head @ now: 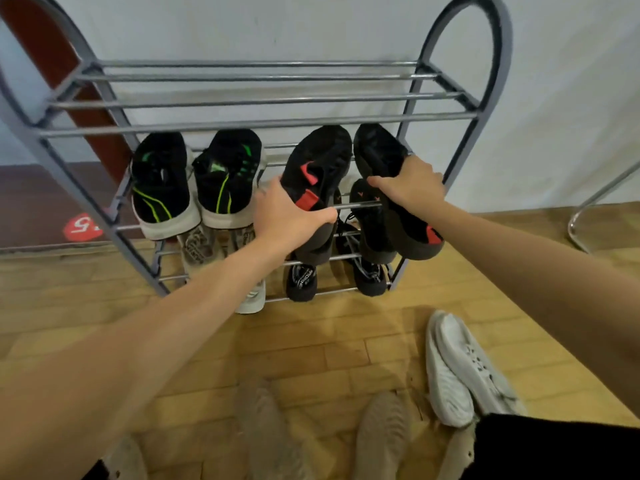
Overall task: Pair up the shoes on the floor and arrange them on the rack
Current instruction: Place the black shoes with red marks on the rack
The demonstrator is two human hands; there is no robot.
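Left hand (287,216) grips left black-red shoe (317,174), right hand (412,183) grips right black-red shoe (391,188), both at rack (242,124) middle shelf, right of green-black pair (195,181). White pair (464,368) and beige shoes (381,434) on floor (311,348).

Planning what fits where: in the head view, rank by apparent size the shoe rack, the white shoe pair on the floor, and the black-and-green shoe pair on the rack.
1. Shoe rack, by far the largest.
2 and 3. White shoe pair and black-and-green shoe pair: they look about alike, and the white pair lies nearer the camera, so I will not rank them.
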